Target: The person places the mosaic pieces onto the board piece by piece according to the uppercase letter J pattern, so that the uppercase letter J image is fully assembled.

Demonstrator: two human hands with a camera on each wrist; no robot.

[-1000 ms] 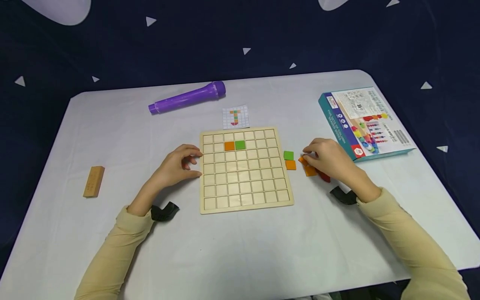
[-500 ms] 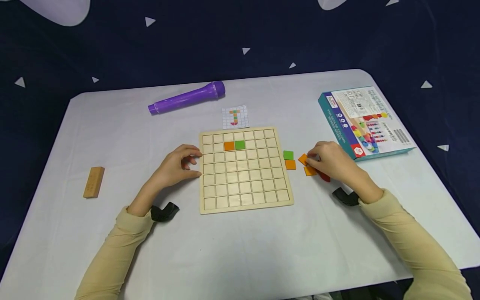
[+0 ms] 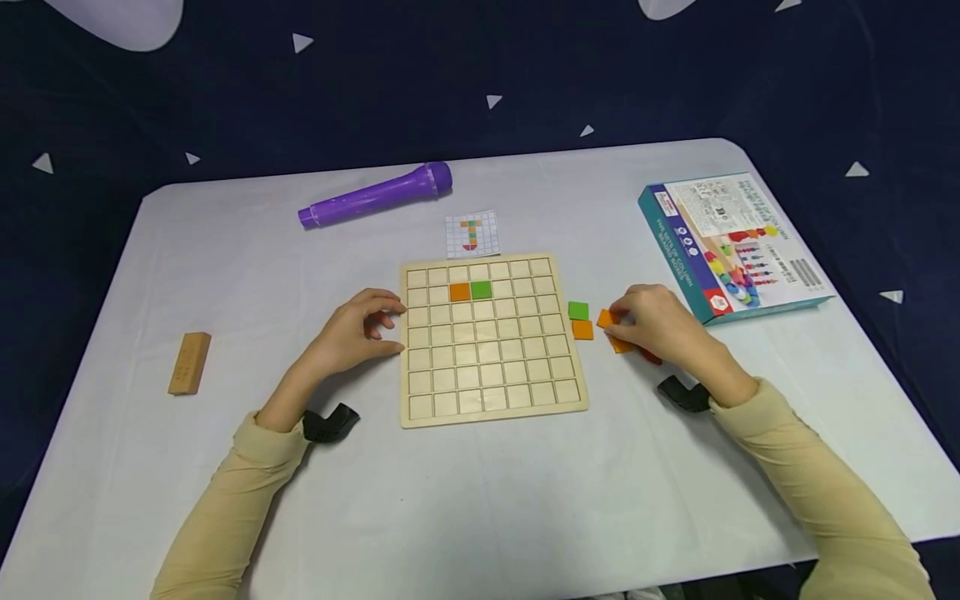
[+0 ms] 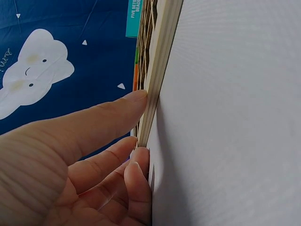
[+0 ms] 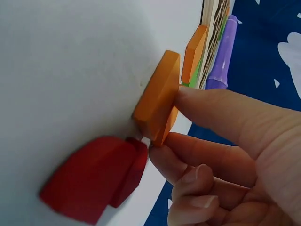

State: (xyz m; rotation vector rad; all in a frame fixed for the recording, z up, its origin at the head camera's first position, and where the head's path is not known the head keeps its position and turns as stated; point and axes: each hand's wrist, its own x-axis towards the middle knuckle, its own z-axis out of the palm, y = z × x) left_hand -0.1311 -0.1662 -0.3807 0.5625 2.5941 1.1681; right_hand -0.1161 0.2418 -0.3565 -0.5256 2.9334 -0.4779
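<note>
My left hand (image 3: 348, 335) rests thumb and fingertips against the left edge of a wooden grid board (image 3: 487, 417); the left wrist view shows its thumb (image 4: 117, 112) on that edge. An orange tile (image 3: 460, 292) and a green tile (image 3: 481, 290) lie side by side in the board's grid. Right of the board, my right hand (image 3: 656, 321) reaches over loose pieces. In the right wrist view its thumb touches the near orange tile (image 5: 157, 96), and its index finger touches another orange tile (image 5: 164, 132) just behind. Red pieces (image 5: 89, 179) lie close by.
Beside the board's right edge lie a loose green tile (image 3: 578, 311) and orange tile (image 3: 582, 330). A pattern card (image 3: 472, 234) sits behind the board, near a purple toy microphone (image 3: 375, 198). A wooden block (image 3: 189, 363) lies left; a flat box (image 3: 735, 246) lies right.
My right hand shifts slightly right, then back left over the orange tiles, its fingers touching them now. The left hand stays at the board's edge.
</note>
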